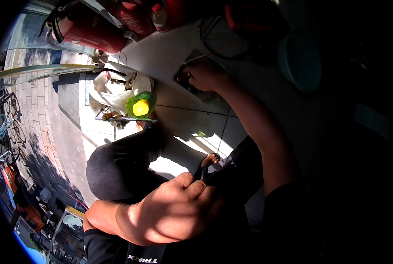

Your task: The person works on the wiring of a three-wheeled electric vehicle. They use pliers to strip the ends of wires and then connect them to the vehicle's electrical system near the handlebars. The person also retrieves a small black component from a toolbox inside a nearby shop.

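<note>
My left hand (pixel 170 211) is closed in front of my body, knuckles up. Its thumb and fingertips press together beside something dark and thin that I cannot make out. Farther off, in shadow, my right hand (pixel 204 75) reaches over a dark rectangular tray (pixel 202 94) on the floor. Its fingers are bent down at the tray's left part; whatever they hold is too dark to name. To the left of the tray stands a green bottle with a yellow cap (pixel 140 108), next to a crumpled white bag (pixel 102 90) with dark items on it.
Red fire extinguishers (pixel 91 33) and a red-capped bottle (pixel 159 18) stand along the far side. A pale teal basin (pixel 300 61) is at the right. A metal rod (pixel 130 119) lies before the green bottle. Through glass at left, bicycles (pixel 5 125) line a paved street.
</note>
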Demonstrator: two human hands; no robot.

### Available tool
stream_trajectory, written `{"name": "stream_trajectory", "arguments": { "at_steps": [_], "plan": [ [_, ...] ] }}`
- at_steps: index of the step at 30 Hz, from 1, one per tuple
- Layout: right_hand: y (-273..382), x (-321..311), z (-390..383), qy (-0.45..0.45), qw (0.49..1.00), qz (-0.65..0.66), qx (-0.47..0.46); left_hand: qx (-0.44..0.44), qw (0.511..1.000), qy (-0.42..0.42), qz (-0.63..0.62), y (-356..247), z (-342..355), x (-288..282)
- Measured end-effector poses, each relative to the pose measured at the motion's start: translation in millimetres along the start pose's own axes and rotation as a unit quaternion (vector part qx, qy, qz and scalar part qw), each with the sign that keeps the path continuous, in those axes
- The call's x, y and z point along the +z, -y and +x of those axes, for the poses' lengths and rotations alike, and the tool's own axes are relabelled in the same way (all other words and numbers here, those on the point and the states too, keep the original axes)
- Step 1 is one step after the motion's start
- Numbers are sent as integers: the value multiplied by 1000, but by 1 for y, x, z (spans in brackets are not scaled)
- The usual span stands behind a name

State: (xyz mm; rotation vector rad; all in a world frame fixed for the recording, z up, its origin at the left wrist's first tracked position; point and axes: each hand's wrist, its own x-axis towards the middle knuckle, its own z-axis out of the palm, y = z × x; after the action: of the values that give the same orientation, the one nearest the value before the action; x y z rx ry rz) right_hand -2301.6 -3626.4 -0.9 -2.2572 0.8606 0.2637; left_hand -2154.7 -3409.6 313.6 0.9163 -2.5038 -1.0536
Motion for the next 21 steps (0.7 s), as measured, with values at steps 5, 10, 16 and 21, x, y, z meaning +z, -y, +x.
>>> {"name": "stream_trajectory", "arguments": {
  "at_steps": [5, 10, 16, 21],
  "plan": [
    [1, -32, -22, 20, 998, 51, 2, 3, 1000, -8, 2, 4, 0, -1],
    [5, -59, -57, -65, 989, 116, 68, 1, 1000, 16, -9, 9, 2, -9],
    [-26, -64, -77, -110, 984, 122, 75, 14, 999, 15, -25, 12, 5, -11],
    [-4, -56, -57, 5, 998, -51, 48, 2, 999, 5, -36, 9, 7, 0]
  ]
}}
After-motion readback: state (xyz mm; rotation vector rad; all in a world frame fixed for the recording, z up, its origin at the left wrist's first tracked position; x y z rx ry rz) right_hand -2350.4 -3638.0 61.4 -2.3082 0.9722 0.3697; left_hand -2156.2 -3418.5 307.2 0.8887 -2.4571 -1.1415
